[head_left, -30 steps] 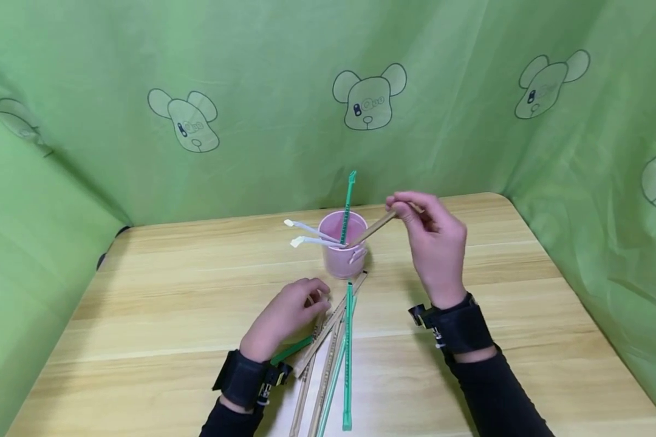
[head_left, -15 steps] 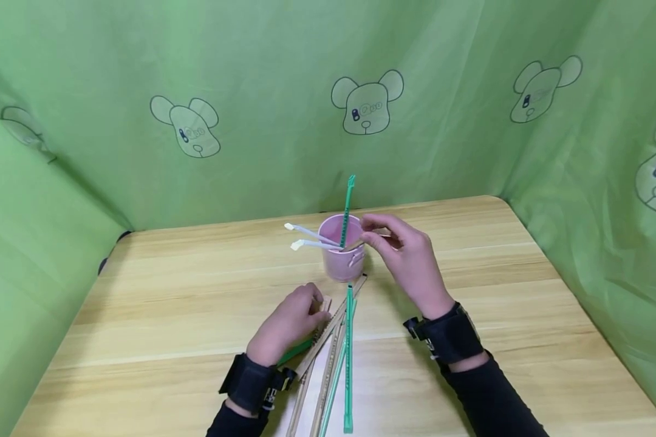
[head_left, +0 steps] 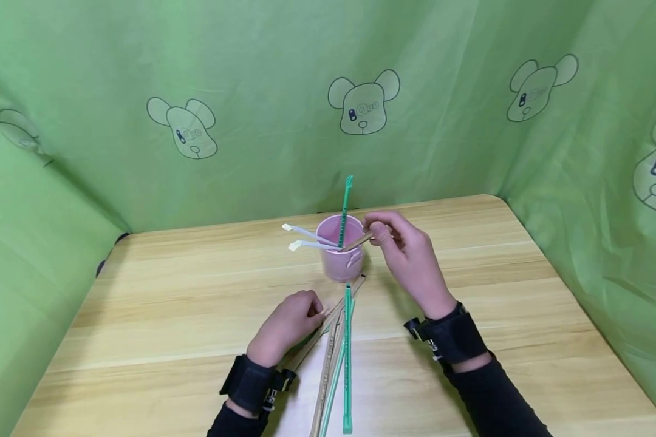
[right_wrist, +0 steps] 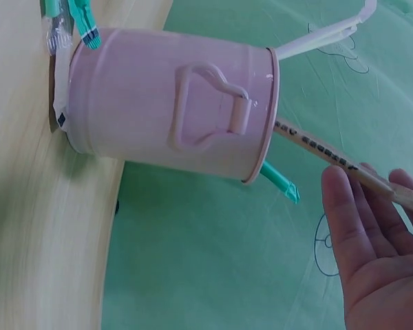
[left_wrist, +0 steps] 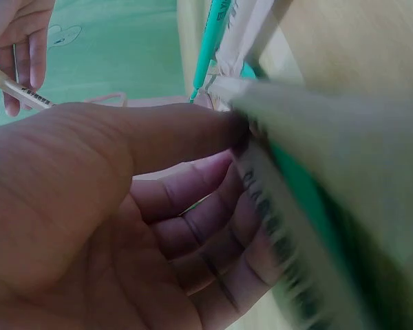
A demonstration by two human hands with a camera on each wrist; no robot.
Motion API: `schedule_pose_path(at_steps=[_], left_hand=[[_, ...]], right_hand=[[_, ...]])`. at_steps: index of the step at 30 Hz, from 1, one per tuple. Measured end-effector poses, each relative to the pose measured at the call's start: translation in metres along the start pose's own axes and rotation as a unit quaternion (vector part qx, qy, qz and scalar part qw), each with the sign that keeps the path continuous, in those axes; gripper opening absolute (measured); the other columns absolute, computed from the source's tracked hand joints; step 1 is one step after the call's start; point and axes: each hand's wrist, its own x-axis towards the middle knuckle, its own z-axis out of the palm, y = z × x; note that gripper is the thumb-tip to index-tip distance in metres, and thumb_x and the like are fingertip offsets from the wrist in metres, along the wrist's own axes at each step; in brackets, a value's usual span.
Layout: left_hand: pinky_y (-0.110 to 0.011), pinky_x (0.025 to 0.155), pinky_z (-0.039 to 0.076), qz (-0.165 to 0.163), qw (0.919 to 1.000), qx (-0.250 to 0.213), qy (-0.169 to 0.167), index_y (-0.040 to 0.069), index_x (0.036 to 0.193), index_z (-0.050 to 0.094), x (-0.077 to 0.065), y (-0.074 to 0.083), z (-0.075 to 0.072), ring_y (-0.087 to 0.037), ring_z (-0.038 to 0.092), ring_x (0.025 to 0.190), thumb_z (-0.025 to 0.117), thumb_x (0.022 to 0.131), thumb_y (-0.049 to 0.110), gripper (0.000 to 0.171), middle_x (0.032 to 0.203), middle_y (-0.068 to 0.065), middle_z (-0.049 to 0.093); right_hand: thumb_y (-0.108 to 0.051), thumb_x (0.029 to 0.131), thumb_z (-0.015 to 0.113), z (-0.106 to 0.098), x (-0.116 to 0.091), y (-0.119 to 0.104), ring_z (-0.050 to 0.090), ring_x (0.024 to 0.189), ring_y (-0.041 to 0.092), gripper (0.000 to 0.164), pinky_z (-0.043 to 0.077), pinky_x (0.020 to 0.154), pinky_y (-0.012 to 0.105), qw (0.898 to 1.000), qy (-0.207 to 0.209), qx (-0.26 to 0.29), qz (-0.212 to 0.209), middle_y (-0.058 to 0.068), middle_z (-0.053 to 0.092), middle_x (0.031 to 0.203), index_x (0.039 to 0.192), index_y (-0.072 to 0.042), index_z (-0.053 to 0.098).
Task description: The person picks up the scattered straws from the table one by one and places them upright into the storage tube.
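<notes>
A pink bucket (head_left: 341, 267) stands near the table's far edge. One green straw (head_left: 345, 203) and two white wrapped straws (head_left: 308, 233) lean in it. With thumb and fingers my right hand (head_left: 411, 262) holds a brown paper-wrapped straw (right_wrist: 316, 148) by its upper part, tilted, its lower end inside the bucket's rim. In front of the bucket, my left hand (head_left: 287, 325) pinches a printed brown wrapped straw (left_wrist: 265, 196) between thumb and finger, low over the pile. The back of the hand covers this straw in the head view.
Several brown and green wrapped straws lie crossed on the wooden table (head_left: 169, 315), among them a green one (head_left: 347, 364) and a brown one (head_left: 326, 379). A green cloth (head_left: 268, 109) with bear outlines hangs behind and at both sides.
My right hand has come left and down to the bucket, bringing its straw further in. My left hand's fingers have closed on a brown straw, and straws beneath it have shifted.
</notes>
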Motion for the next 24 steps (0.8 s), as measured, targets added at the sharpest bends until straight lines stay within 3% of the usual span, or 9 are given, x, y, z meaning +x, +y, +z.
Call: schedule_pose_path(at_steps=[8, 12, 15, 19, 24], left_hand=[[-0.033, 0.068, 0.050, 0.000, 0.9999, -0.014, 0.003, 0.006, 0.095, 0.067, -0.001, -0.001, -0.003, -0.015, 0.054, 0.074, 0.073, 0.100, 0.006, 0.008, 0.084, 0.001, 0.060], [-0.033, 0.069, 0.051, 0.004, 0.9995, -0.024, 0.022, 0.004, 0.096, 0.068, 0.000, 0.000, -0.004, -0.015, 0.055, 0.074, 0.072, 0.101, 0.003, 0.006, 0.083, 0.000, 0.062], [-0.035, 0.071, 0.053, 0.004, 0.9987, -0.034, 0.037, 0.001, 0.098, 0.069, 0.002, 0.000, -0.004, -0.015, 0.056, 0.076, 0.071, 0.102, 0.004, 0.005, 0.086, -0.001, 0.064], [-0.039, 0.077, 0.055, 0.012, 0.9966, -0.040, 0.070, -0.002, 0.106, 0.073, 0.002, 0.001, -0.007, -0.018, 0.060, 0.082, 0.070, 0.103, 0.004, 0.007, 0.092, -0.005, 0.068], [-0.040, 0.079, 0.058, 0.045, 0.9878, -0.045, 0.142, -0.002, 0.114, 0.077, 0.001, 0.003, -0.015, -0.021, 0.064, 0.088, 0.072, 0.101, 0.002, 0.015, 0.097, -0.008, 0.069]], right_hand=[[-0.019, 0.109, 0.063, 0.003, -0.003, 0.002, 0.068, 0.112, 0.023, 0.036, 0.059, 0.091, 0.044, 0.999, -0.035, -0.008, 0.024, 0.007, 0.069, 0.129, 0.145, -0.013, 0.060], [-0.017, 0.100, 0.077, -0.001, -0.006, 0.004, 0.062, 0.125, 0.025, 0.069, 0.056, 0.099, 0.045, 0.996, -0.066, -0.003, 0.053, 0.011, 0.064, 0.138, 0.159, -0.014, 0.042], [-0.016, 0.094, 0.083, -0.004, -0.007, 0.006, 0.061, 0.125, 0.030, 0.090, 0.055, 0.101, 0.047, 0.993, -0.078, -0.001, 0.083, 0.014, 0.059, 0.142, 0.165, -0.015, 0.028], [-0.020, 0.091, 0.087, -0.007, -0.009, 0.011, 0.063, 0.121, 0.032, 0.105, 0.055, 0.100, 0.048, 0.988, -0.077, -0.004, 0.130, 0.014, 0.054, 0.141, 0.168, -0.017, 0.015], [-0.023, 0.092, 0.087, -0.006, -0.009, 0.015, 0.063, 0.119, 0.035, 0.107, 0.057, 0.098, 0.047, 0.981, -0.088, 0.001, 0.175, 0.017, 0.054, 0.136, 0.167, -0.016, 0.012]])
